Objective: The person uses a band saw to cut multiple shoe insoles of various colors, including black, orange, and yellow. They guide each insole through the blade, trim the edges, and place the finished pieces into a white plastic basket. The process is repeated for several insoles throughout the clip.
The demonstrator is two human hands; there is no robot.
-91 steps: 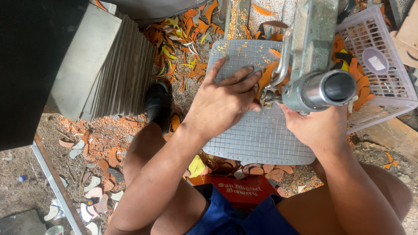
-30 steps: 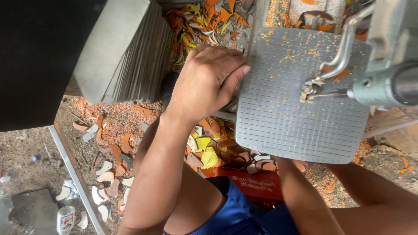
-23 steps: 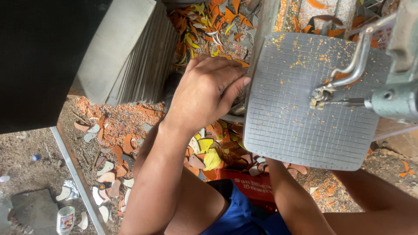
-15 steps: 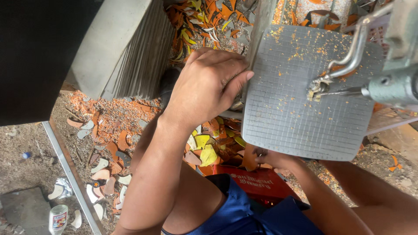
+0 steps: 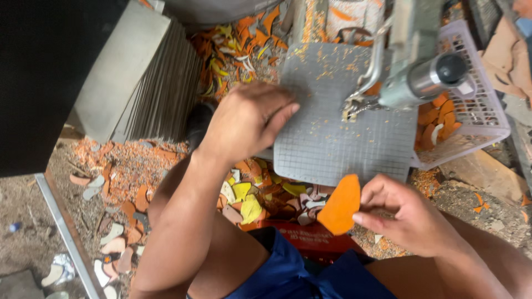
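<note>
My left hand (image 5: 249, 123) lies flat on the left edge of a grey gridded work plate (image 5: 332, 138), fingers together, holding nothing. My right hand (image 5: 410, 213) sits just below the plate's near edge and pinches an orange tile piece (image 5: 339, 205) between thumb and fingers. A metal cutting machine (image 5: 415, 72) with a shiny round cylinder hangs over the plate's right side, its small jaw touching the plate surface. Orange dust is scattered on the plate.
A white plastic basket (image 5: 487, 111) with orange cut pieces stands right of the plate. A stack of grey tiles (image 5: 149, 83) leans at the left. Orange, yellow and white offcuts (image 5: 249, 199) litter the ground. A red crate (image 5: 310, 235) sits between my legs.
My right hand has come up from below the plate holding an orange tile piece. The view has shifted left, bringing the basket into sight. My left hand stays on the plate.
</note>
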